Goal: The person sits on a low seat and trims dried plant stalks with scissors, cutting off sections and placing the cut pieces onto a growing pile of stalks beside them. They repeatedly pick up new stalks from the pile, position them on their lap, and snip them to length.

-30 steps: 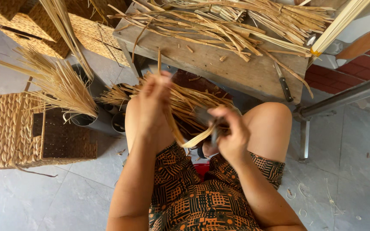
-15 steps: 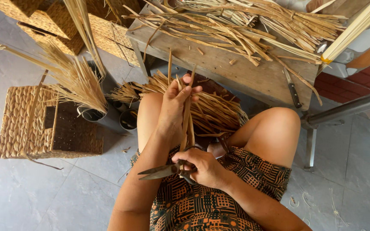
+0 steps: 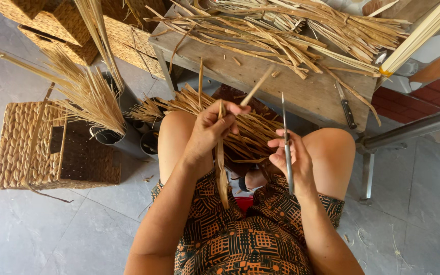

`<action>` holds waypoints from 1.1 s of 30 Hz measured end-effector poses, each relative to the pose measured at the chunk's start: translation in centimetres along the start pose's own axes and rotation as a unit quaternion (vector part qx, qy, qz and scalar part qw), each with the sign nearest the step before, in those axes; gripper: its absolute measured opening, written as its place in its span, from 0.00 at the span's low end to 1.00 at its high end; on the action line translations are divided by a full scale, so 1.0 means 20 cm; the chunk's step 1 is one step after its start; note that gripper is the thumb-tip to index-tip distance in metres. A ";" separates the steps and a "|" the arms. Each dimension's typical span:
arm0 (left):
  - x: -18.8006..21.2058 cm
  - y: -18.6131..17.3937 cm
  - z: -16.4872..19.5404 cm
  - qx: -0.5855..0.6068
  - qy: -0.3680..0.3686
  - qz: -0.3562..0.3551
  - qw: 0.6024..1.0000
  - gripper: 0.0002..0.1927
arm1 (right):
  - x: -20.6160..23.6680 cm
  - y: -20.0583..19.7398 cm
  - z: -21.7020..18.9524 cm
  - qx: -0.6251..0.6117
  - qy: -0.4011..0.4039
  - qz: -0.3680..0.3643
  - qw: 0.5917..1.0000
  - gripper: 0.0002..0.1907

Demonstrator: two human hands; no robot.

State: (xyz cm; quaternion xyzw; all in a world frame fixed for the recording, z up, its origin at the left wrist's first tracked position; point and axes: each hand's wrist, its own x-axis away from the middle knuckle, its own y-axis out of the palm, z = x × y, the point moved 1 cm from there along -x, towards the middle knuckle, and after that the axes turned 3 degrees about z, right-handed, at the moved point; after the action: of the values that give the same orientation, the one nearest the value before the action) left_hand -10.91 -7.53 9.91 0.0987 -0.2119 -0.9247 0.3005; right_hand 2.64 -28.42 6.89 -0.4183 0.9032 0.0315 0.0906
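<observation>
Left hand [image 3: 211, 131] pinches straw strip [image 3: 221, 163], right hand [image 3: 290, 159] grips knife [image 3: 285, 137]

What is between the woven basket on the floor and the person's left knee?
In the head view, dark pots holding dried straw bundles stand between the woven basket and the left knee.

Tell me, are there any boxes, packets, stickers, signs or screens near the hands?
No labels, signs or screens show.
Woven basket: on the floor, lower left of the left hand; boxy, tan.
More woven baskets: stacked top left; boxy, tan.
The right hand holds a thin metal blade.
</observation>
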 end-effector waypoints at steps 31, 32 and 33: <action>-0.03 0.10 -0.17 -0.199 0.143 -0.159 0.956 0.21 | -0.02 0.24 0.06 -0.042 0.056 0.006 0.998 0.20; -0.02 0.09 -0.18 -0.148 0.066 -0.172 0.972 0.26 | -0.04 0.24 0.02 -0.069 0.034 0.012 0.997 0.17; -0.01 0.07 -0.19 -0.095 -0.012 -0.183 0.978 0.32 | -0.06 0.21 -0.02 -0.095 0.013 0.019 0.995 0.14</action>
State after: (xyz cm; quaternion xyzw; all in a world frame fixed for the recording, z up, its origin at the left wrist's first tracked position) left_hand -8.77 -9.71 7.26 0.0961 -0.1050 -0.9810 0.1318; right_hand 0.11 -24.85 7.50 -0.4079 0.9052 0.1135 0.0379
